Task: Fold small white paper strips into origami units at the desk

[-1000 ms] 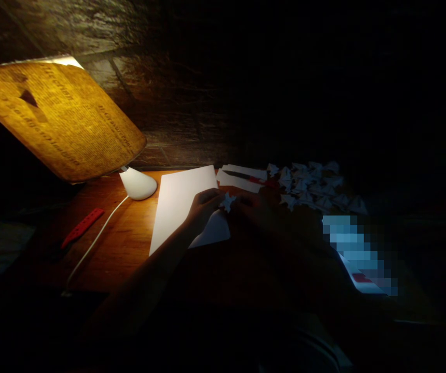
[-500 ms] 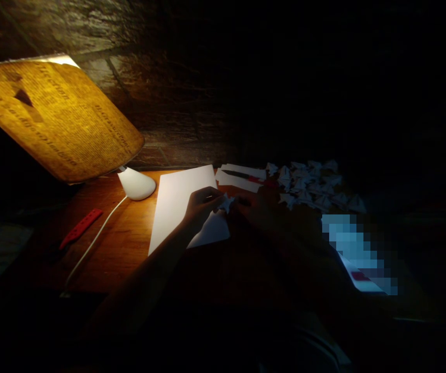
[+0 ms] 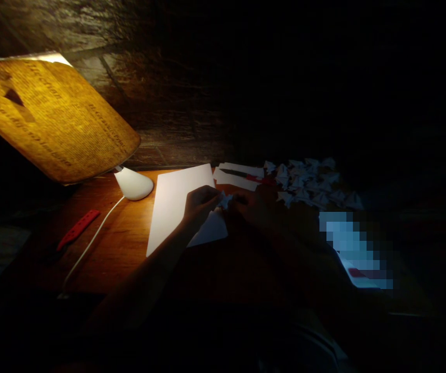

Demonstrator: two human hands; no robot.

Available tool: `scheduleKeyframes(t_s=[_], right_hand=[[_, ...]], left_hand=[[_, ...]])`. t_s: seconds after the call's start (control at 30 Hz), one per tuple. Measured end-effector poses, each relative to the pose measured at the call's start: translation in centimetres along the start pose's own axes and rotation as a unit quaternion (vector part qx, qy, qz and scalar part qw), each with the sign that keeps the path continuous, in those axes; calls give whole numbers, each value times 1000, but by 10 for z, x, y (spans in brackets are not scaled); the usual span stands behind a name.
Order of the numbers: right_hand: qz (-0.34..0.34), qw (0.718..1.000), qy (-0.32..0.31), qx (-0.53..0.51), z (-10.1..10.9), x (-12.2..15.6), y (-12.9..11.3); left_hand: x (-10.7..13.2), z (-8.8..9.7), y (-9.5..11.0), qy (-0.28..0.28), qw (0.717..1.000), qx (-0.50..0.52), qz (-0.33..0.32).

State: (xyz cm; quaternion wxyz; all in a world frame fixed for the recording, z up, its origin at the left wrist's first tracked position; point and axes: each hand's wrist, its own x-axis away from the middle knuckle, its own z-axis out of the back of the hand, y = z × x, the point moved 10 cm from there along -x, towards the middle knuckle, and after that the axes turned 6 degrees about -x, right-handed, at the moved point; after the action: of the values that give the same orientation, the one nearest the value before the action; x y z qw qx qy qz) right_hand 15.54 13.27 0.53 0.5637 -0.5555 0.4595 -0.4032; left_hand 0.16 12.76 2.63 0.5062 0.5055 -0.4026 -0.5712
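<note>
Under dim lamp light, my left hand (image 3: 199,203) and my right hand (image 3: 251,207) meet over a large white sheet (image 3: 176,199) on the wooden table (image 3: 122,243). Both pinch a small folded white paper piece (image 3: 225,199) between their fingertips. The right hand is in deep shadow, so its fingers are hard to see. A pile of several similar folded paper pieces (image 3: 310,182) lies to the right, just behind the right hand.
A lamp with a white base (image 3: 133,184) and a yellow printed shade (image 3: 52,116) stands at the left, its cord (image 3: 88,243) trailing forward. A red-handled tool (image 3: 77,229) lies left. Paper strips and a red-handled knife (image 3: 246,176) lie behind the hands. A glowing screen (image 3: 355,248) sits right.
The hands stay together on the small folded piece, turning it a little; less of it shows between the fingers. The view has drifted slightly.
</note>
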Motion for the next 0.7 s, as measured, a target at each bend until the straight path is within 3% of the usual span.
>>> scheduleKeyframes(t_s=[0.43, 0.7], right_hand=[[9, 1000, 15, 23, 4, -3, 2], [-24, 999, 12, -30, 1, -7, 15]], left_hand=[[4, 3, 8, 18, 1000, -16, -17], [2, 5, 5, 29, 999, -6, -19]])
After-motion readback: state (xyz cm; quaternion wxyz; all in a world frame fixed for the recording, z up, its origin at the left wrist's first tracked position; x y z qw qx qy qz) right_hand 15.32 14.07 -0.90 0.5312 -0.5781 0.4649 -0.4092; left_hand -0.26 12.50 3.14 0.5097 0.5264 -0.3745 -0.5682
